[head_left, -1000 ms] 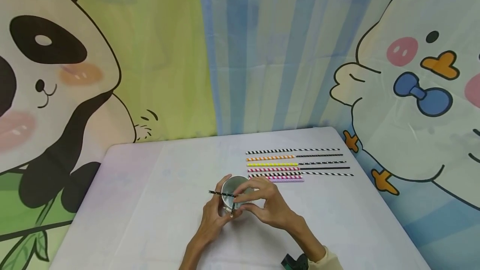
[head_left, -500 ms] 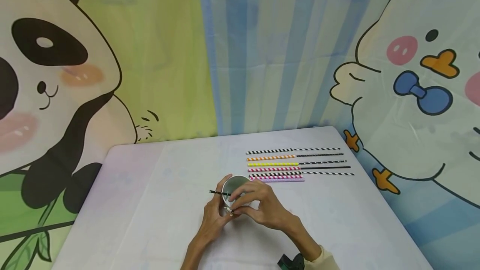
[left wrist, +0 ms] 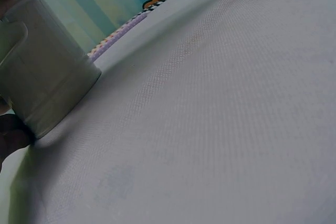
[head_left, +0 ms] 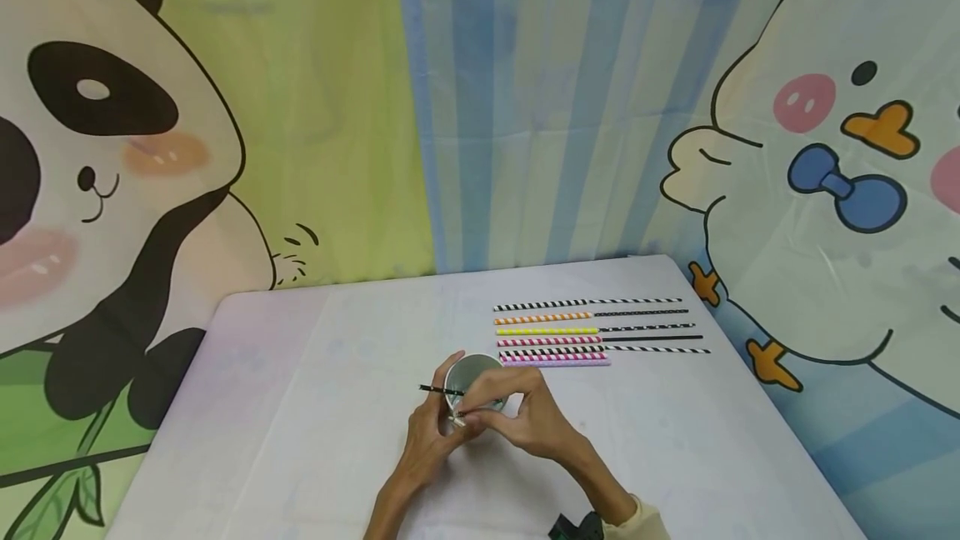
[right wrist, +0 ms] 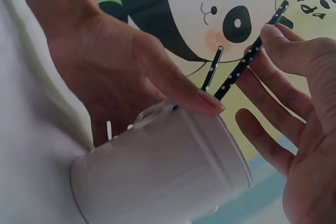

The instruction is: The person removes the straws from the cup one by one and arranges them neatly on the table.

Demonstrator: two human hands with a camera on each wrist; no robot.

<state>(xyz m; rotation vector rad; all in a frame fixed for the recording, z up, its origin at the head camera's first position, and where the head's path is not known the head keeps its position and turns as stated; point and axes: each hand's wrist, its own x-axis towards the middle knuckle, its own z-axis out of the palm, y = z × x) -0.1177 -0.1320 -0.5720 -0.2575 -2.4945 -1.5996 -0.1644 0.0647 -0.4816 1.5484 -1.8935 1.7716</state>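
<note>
A white cup (right wrist: 163, 156) stands on the table in front of the person, tilted in the right wrist view by the camera's angle. My left hand (head_left: 427, 436) grips it from the left, its thumb along the rim. My right hand (head_left: 536, 419) is over the cup's near rim. Its thumb and index finger pinch a black straw with white dots (right wrist: 239, 73), whose lower end goes behind the rim. Another black dotted straw (right wrist: 212, 69) stands up beside the left thumb. The head view shows a dark straw (head_left: 433, 389) jutting out over the cup's left rim.
To the right of the cup lie several patterned straws in rows, among them an orange striped one (head_left: 543, 318), a yellow one (head_left: 547, 331) and a lilac one (head_left: 570, 362). A dark device (head_left: 576, 527) sits by the right sleeve. A printed curtain (head_left: 525, 107) hangs behind the table (head_left: 285, 440).
The right hand has shifted slightly left at the near rim, and its spread fingers have drawn in to a pinch. The left hand has kept its grip on the cup.
</note>
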